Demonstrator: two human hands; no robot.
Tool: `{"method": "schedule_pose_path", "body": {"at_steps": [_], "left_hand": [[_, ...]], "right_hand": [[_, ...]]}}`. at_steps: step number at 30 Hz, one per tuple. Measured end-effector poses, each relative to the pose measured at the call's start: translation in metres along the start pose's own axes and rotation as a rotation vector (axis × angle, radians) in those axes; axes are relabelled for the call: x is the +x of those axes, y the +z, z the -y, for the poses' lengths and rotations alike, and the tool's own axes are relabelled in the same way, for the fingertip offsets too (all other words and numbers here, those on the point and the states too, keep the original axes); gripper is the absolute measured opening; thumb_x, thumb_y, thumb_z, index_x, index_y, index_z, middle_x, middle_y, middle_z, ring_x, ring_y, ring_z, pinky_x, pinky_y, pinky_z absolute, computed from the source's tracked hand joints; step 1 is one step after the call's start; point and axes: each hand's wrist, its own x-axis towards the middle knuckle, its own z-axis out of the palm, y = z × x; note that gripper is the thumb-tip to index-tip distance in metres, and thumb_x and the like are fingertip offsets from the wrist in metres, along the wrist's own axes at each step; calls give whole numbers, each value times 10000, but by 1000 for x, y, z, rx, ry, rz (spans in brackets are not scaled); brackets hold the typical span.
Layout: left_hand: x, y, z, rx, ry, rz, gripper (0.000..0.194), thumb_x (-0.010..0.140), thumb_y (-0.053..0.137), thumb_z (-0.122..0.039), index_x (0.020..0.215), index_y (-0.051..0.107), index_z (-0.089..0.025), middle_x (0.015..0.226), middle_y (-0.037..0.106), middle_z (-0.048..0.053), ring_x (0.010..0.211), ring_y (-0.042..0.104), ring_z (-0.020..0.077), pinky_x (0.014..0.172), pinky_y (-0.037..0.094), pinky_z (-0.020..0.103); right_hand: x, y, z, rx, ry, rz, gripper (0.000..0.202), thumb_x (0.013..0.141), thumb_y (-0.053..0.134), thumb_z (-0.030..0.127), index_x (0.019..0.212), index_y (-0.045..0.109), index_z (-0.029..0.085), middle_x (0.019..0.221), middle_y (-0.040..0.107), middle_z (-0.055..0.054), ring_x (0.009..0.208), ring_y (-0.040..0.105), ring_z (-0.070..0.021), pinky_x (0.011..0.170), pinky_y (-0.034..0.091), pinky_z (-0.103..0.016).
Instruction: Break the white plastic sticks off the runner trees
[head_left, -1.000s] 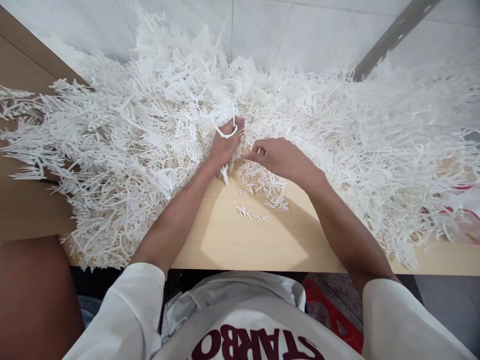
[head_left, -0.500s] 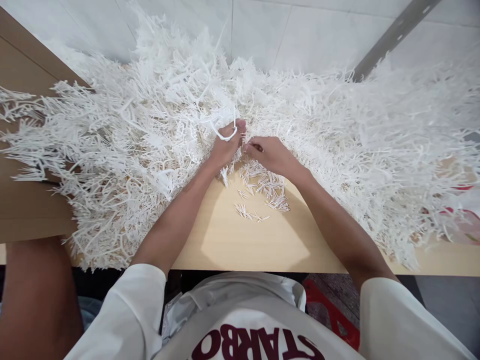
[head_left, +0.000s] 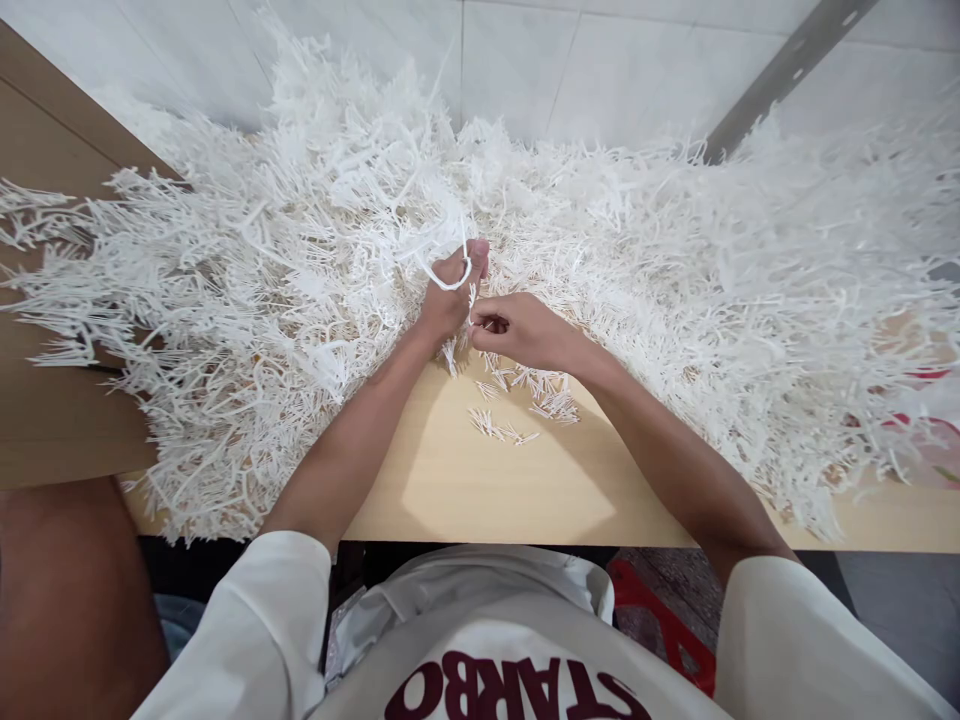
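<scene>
A large heap of white branching plastic pieces covers most of the table. At its near edge my left hand is closed on a white plastic piece, with a curved white strand across its back. My right hand is just right of and nearer than the left, its thumb and finger pinched at the thin end of that piece. Small loose white sticks lie on the wood below my hands.
The pale wooden table shows near my body. Brown cardboard stands at the left, with another person's limb below it. A metal bar leans at the back right; a red stool is under the table.
My right hand has moved left and slightly toward my body, now below the left hand. My left hand has shifted only slightly. The other person's limb has moved a little left.
</scene>
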Motion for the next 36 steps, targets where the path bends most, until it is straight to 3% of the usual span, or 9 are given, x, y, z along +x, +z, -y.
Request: {"method": "schedule_pose_path", "body": {"at_steps": [7,9,12,16,20,22,24,31,36], "left_hand": [[-8,7,-7,-22,-36,95,557,917,381,-694,643,498,-222,577,425,-9,575,453,119,577,398,296],[-3,9,1,-58,-71,71,532,900,421,-697,694,526,-218,637,480,-2,634,506,117,611,436,285],[5,10,13,-114,-131,-78,540,856,448,-736,815,573,-213,724,550,7,696,562,110,624,474,263],[7,11,13,-140,-152,-31,572,816,431,-775,781,546,-216,624,478,-16,555,482,87,523,428,250],[3,10,4,-143,-168,16,586,802,392,-800,770,530,-231,544,425,-30,494,440,99,482,394,273],[3,9,2,-136,-158,17,574,826,377,-790,768,522,-237,540,426,-29,497,442,103,486,387,275],[3,8,2,-119,-133,34,540,859,383,-761,807,529,-244,566,445,-27,514,459,104,505,397,270],[4,9,2,-82,-1,40,413,919,438,-656,967,552,-262,818,584,16,723,575,130,663,486,283],[2,8,-4,-73,67,83,372,925,482,-597,979,536,-233,898,599,26,805,580,123,772,495,291]], "right_hand": [[-13,-21,9,-41,-55,148,196,760,473,129,610,365,197,568,304,65,548,230,-74,570,172,-291],[-19,-17,20,66,-167,319,180,795,478,130,636,425,196,572,361,68,539,277,-68,561,200,-275],[-30,-2,46,216,-461,786,180,904,472,201,737,540,192,670,518,52,581,383,-65,573,264,-248],[-33,-2,54,226,-388,654,198,964,468,282,918,629,176,862,663,-7,693,520,-83,645,364,-226],[-27,-37,17,-52,-62,414,182,914,547,280,997,697,219,978,709,-28,801,590,-137,692,381,-260],[-24,-50,-3,-285,182,223,187,887,590,358,920,714,222,941,696,-44,773,573,-163,669,356,-286],[-19,-51,-18,-382,283,24,262,867,612,458,952,707,229,955,681,-57,800,565,-182,675,347,-296],[10,-10,-35,-93,152,-110,267,889,561,429,790,629,191,781,659,-16,695,544,-130,670,362,-282],[14,-9,-44,-36,191,-225,216,882,517,341,747,593,190,694,608,0,616,490,-107,636,356,-283]]}}
